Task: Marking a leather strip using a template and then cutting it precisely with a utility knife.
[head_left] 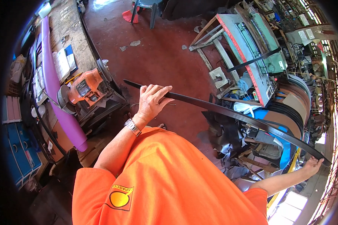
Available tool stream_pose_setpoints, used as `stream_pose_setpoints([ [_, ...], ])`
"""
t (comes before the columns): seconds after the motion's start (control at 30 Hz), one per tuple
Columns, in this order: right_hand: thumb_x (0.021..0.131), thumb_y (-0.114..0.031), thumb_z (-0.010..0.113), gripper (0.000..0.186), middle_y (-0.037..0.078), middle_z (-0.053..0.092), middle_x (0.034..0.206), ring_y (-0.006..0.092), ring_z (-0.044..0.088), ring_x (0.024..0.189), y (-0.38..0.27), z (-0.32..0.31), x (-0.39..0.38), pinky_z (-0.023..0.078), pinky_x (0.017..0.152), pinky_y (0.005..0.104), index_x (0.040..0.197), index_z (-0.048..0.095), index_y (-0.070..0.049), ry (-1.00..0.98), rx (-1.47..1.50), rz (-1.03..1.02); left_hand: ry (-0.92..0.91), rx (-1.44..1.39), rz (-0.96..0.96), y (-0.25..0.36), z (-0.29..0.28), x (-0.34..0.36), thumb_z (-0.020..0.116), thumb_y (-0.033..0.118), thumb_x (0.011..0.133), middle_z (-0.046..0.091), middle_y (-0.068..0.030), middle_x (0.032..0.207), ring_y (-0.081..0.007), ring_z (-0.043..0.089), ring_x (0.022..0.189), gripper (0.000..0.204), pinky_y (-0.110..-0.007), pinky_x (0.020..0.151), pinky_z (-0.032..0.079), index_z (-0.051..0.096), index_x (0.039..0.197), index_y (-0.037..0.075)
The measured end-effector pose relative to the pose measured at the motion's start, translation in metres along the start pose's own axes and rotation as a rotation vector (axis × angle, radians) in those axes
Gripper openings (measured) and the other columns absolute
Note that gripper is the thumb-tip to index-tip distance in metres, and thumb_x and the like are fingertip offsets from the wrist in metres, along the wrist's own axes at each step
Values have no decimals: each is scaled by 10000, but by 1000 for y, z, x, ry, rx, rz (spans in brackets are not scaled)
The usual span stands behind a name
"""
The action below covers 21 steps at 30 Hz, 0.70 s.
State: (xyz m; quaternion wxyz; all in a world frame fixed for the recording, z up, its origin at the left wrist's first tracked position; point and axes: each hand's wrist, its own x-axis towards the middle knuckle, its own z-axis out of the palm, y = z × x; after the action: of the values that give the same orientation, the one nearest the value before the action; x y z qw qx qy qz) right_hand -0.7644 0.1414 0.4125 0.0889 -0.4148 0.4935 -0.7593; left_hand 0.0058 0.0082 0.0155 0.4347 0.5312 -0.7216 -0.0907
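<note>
around black strap, left hand palm-down

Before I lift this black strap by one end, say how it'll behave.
The black strap probably bends without being limp: its tip juts past the left hand fairly straight. It looks narrow, so likely light; its glossy face may slip.

Dark lettering atop the yellow emblem on an orange shirt
</note>
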Motion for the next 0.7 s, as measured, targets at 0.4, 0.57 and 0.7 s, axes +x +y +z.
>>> stream_pose_setpoints([
  [0.4,1057,-253,508,469,266,615,1187,347,622,1072,-19,36,-38,469,998,455,1318,512,136,146,-116,-39,-17,-30,3,6,5,7,830,264,750,695,-10,977,-195,626,894,481,-365,821,398,702,1197,140],
  [0.57,1039,-253,546,469,259,604,1219,361,609,1105,-23,31,-26,443,1042,470,1309,521,130,188,-124,-25,-3,-32,15,5,10,7,801,311,777,680,20,975,-188,604,893,477,-373,814,390,686,1216,163],
  [0.7,1017,-268,587,483,252,601,1233,365,599,1111,-26,13,-17,447,1018,478,1302,529,118,87,-59,0,-37,-38,15,2,10,10,793,305,783,678,7,998,-206,603,910,512,-385,822,393,669,1253,147],
])
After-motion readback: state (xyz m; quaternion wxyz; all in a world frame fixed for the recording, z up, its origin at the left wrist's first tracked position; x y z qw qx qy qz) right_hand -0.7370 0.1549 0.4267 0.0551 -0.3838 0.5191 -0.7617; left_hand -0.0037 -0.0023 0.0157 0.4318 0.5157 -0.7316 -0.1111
